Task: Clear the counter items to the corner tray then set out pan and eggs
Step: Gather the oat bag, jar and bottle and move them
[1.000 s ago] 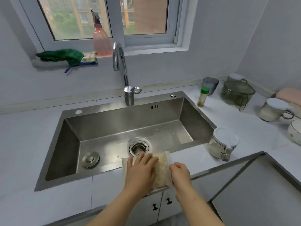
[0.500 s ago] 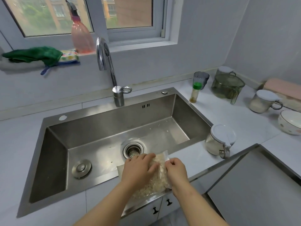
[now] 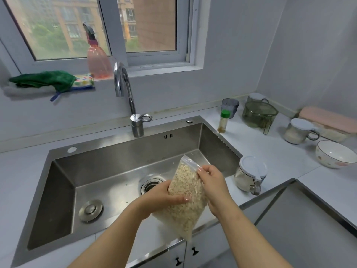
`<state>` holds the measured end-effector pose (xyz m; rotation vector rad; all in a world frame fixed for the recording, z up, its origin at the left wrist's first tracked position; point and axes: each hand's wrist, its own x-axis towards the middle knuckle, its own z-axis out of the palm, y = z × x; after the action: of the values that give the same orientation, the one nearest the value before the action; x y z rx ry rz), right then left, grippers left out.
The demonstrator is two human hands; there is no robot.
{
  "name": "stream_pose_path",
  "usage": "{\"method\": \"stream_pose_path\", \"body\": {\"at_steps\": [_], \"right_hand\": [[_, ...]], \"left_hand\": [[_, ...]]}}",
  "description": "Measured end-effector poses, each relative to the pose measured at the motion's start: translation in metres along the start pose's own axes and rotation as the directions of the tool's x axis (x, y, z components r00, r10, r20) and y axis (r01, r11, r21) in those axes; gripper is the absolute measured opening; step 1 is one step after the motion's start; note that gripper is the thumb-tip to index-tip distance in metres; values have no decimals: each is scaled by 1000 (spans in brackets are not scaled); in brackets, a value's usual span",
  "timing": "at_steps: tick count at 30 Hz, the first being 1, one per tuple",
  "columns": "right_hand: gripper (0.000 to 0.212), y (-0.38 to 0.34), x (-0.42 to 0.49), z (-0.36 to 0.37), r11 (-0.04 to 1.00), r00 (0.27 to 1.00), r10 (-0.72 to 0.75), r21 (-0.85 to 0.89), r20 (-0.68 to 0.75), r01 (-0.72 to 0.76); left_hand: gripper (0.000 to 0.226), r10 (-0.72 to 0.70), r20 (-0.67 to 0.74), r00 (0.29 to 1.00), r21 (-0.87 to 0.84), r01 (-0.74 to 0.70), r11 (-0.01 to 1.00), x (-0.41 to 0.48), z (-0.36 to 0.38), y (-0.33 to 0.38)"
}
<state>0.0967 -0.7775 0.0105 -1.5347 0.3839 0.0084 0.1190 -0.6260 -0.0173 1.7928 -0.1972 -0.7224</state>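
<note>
Sink basin (image 3: 108,171) lies open to the left, its front rim passing under the forearms. Left hand (image 3: 160,196) curls round the bag's side, thumb across the front. Zip bag (image 3: 183,209) is held tilted above the sink's front right corner; it is clear plastic, packed with pale flakes. Right hand (image 3: 212,180) pinches its top strip. Lidded jar (image 3: 249,175) stands just to the right, with bare counter (image 3: 280,157) beyond.

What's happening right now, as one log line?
left hand: grips bag of flakes | right hand: pinches bag top | bag: held above sink front edge
</note>
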Motion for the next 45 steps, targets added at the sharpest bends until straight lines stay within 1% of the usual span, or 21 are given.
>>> {"method": "stream_pose_path", "body": {"at_steps": [3,5,7,9,11,12,14,16,18,20,24,28,30,32,34,35,37,38,40,41,45], "right_hand": [[23,-1,1,-7,994,994,-100,-54,-36,98],[19,-2,2,-13,991,990,-128,-43,-62,126],[4,1,2,-20,997,996,-66,32,-64,69],[22,8,-1,-25,993,998,66,95,24,-68],[33,14,-5,-25,978,976,177,85,127,-188],[35,17,-6,-25,979,970,189,49,153,-198],[34,22,-4,-26,986,979,163,9,118,-166],[22,24,0,-31,988,989,142,50,42,-144],[7,25,2,-35,980,987,157,129,-28,-152],[2,28,3,-38,979,984,154,147,-91,-139],[6,29,3,-43,971,978,168,191,-124,-142],[9,19,5,-50,952,979,183,267,-91,-153],[11,18,8,-56,962,971,167,244,-171,-123],[12,21,10,-64,970,926,167,225,-338,-93],[15,26,13,-76,975,832,177,207,-526,-76],[16,29,14,-82,979,789,176,188,-589,-78],[9,33,17,-92,980,735,187,180,-651,-89],[16,33,19,-94,978,724,198,180,-660,-103],[38,35,23,-100,972,723,235,179,-650,-155],[39,36,26,-103,971,725,237,167,-646,-168],[18,43,36,-110,974,809,225,101,-543,-204]], "left_hand": [[24,43,-71,997,19,-41,999,2,9,4],[19,66,-113,991,-1,-67,998,4,17,5],[19,59,-175,983,-105,-78,991,6,23,5],[19,14,-250,968,-301,-91,949,8,30,5],[16,-40,-299,953,-464,-108,879,12,37,10],[14,-66,-313,948,-517,-111,849,14,39,13],[14,-102,-291,951,-569,-86,818,18,41,18],[20,-58,-161,985,-558,-43,829,20,40,23],[26,-5,-26,1000,-497,-8,868,20,38,26],[31,-18,4,1000,-420,18,907,22,40,28],[42,-36,-154,987,-356,-22,934,29,51,28],[40,46,-235,971,-368,-133,920,31,57,30],[38,66,-254,965,-389,-164,906,31,60,32],[32,56,-279,959,-423,-175,889,32,61,34],[30,34,-312,949,-448,-178,876,34,62,35],[31,27,-328,944,-447,-180,876,35,62,35],[33,23,-352,936,-421,-180,889,36,63,35],[32,24,-359,933,-409,-180,895,36,64,35],[31,18,-361,932,-402,-174,899,36,68,36],[30,13,-357,934,-404,-167,900,37,70,36],[29,3,-334,942,-383,-139,913,40,74,36]]}}
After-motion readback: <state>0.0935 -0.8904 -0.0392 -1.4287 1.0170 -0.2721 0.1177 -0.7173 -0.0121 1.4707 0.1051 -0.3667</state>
